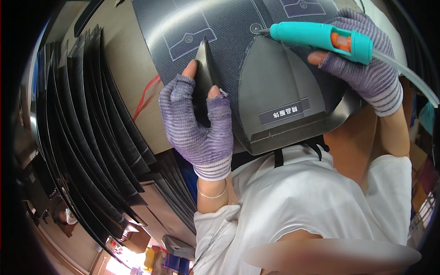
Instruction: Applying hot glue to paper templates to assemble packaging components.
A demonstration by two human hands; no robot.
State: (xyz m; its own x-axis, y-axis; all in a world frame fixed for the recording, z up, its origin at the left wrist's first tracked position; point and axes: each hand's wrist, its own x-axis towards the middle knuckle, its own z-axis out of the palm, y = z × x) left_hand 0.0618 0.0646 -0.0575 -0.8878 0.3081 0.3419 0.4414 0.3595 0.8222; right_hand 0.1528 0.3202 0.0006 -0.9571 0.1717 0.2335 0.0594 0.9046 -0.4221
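A teal hot glue gun [321, 39] with an orange part and a pale glue stick at its back rests in my right hand [366, 59], closed round it. Its nozzle touches or hovers just over the tip of a grey, arch-shaped flap [279, 78]; I cannot tell which. This flap lies on a dark denim-patterned sheet [224, 16] with printed pockets and buttons. My left hand [195, 119] pinches a narrow, pointed black flap [205, 68] that stands up from the sheet. Both hands wear purple-and-white knitted gloves with bare fingertips.
Several curved black panels [91, 114] stand in a row on the left. A red ribbon [147, 94] lies on the pale table [123, 39] beside the sheet. More dark sheets [172, 190] are stacked below the table edge.
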